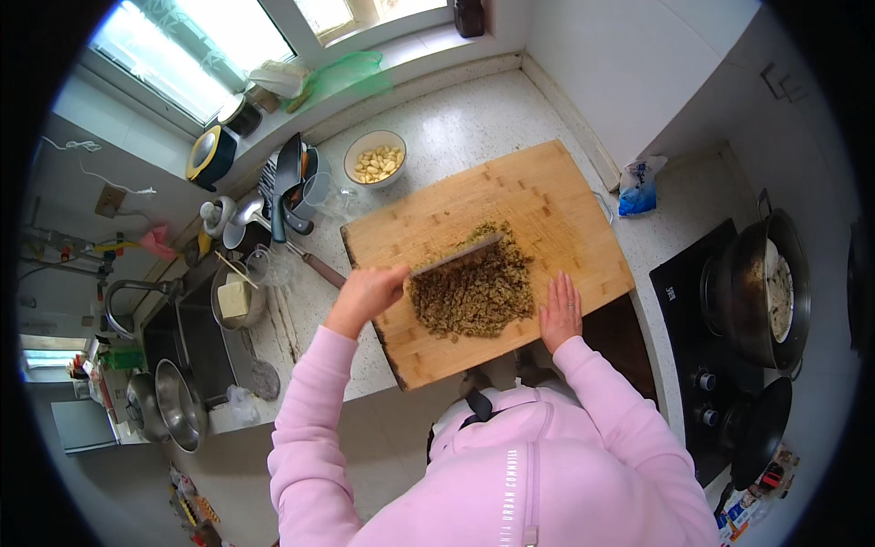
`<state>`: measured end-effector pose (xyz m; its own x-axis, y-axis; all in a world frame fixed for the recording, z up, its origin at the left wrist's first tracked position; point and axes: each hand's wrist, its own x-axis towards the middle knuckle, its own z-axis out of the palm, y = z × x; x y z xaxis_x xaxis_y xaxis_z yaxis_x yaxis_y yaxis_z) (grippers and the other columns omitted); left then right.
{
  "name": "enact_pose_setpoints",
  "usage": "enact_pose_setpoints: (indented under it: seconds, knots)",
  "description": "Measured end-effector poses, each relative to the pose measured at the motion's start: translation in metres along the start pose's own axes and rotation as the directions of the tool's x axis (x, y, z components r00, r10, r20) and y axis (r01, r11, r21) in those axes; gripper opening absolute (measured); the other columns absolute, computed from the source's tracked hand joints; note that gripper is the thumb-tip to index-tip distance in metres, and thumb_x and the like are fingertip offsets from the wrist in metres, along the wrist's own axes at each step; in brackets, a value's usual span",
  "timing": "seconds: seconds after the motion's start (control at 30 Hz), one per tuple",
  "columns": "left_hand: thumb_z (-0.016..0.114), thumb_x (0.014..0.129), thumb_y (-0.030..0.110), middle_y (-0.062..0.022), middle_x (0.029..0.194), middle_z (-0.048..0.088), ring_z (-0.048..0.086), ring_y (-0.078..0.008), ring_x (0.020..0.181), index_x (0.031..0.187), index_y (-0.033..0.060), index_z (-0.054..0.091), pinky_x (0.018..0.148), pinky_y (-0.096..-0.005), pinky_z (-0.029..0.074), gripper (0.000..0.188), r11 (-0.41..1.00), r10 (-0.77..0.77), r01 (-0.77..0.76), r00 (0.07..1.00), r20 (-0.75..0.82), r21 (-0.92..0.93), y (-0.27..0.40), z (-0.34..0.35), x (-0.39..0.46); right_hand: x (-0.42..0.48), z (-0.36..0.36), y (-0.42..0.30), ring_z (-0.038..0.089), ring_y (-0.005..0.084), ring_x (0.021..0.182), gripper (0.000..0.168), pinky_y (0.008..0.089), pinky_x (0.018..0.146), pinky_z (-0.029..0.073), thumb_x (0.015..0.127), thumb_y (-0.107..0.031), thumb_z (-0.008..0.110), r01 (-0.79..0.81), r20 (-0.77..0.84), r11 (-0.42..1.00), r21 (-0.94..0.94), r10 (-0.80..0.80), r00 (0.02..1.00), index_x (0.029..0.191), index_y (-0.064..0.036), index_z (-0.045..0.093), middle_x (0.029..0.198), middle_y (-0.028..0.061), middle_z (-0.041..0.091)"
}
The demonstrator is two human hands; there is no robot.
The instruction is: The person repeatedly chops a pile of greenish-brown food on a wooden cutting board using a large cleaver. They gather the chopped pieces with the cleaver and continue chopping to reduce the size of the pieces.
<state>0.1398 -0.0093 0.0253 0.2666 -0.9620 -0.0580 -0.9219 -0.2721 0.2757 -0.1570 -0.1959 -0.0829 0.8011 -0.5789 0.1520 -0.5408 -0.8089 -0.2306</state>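
My left hand grips the handle of a kitchen knife; its blade reaches up and to the right across a heap of finely chopped brown-green food. I cannot tell exactly what the food is. The heap lies on a large bamboo cutting board, with loose crumbs around its edges. My right hand, a ring on one finger, rests flat on the board's near right edge with nothing in it. A bowl of peeled garlic cloves stands just beyond the board.
Left of the board are a knife holder, glass cups, a bowl with a pale yellow block and the sink. A blue-white packet stands right, near a cooktop with a large pot and a black pan.
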Motion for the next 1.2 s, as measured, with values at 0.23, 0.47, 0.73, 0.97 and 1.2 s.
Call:
enact_pose_setpoints:
  seconds: [0.23,0.47,0.73,0.97,1.2]
  knots:
    - [0.052,0.079,0.012,-0.0083,0.067,0.052,0.058,-0.0278,0.053,0.080,0.0121,0.044,0.041,-0.0378,0.044,0.008,0.976,-0.126,0.145,0.985,-0.119,0.164,0.050,0.023,-0.034,0.001,0.002,0.003,0.020,0.0304,0.131,0.058,0.0421,0.106,0.017,0.082,-0.021,0.050,0.006,0.009,0.999,-0.033,-0.006,1.000,0.132,0.001,0.028,0.141,0.0186,0.020]
    - [0.054,0.076,0.015,-0.0194,0.066,0.057,0.055,-0.0409,0.065,0.085,0.0061,0.042,0.057,-0.0498,0.043,0.017,0.900,-0.396,0.373,0.916,-0.066,-0.226,0.068,0.039,-0.029,0.001,0.002,0.004,0.018,0.0296,0.132,0.059,0.0417,0.106,0.017,0.083,-0.021,0.049,0.007,0.021,0.999,-0.031,-0.006,1.000,0.133,0.001,0.028,0.142,0.0182,0.018]
    - [0.054,0.074,0.014,-0.0222,0.068,0.057,0.055,-0.0423,0.066,0.085,0.0041,0.043,0.058,-0.0485,0.044,0.018,0.819,-0.516,0.482,0.856,-0.032,-0.310,0.094,0.046,-0.031,0.005,0.005,0.005,0.019,0.0299,0.131,0.059,0.0418,0.106,0.017,0.082,-0.023,0.050,0.015,0.004,0.999,-0.050,-0.015,1.000,0.132,0.001,0.029,0.141,0.0182,0.020]
    - [0.055,0.076,0.015,-0.0247,0.070,0.057,0.055,-0.0446,0.068,0.087,0.0040,0.043,0.061,-0.0517,0.044,0.020,0.799,-0.498,0.455,0.867,-0.007,-0.394,0.112,0.056,-0.033,-0.004,-0.001,0.000,0.018,0.0298,0.132,0.059,0.0419,0.106,0.017,0.082,-0.023,0.050,0.003,0.024,0.999,-0.036,-0.002,1.000,0.132,0.001,0.029,0.141,0.0177,0.020]
    - [0.054,0.076,0.015,-0.0241,0.070,0.057,0.055,-0.0443,0.069,0.088,0.0044,0.043,0.060,-0.0518,0.044,0.019,0.783,-0.519,0.467,0.854,-0.017,-0.411,0.122,0.041,-0.031,-0.001,0.006,0.005,0.018,0.0304,0.131,0.059,0.0419,0.106,0.017,0.082,-0.023,0.051,0.017,0.014,0.998,-0.063,-0.016,1.000,0.131,0.002,0.030,0.141,0.0187,0.020]
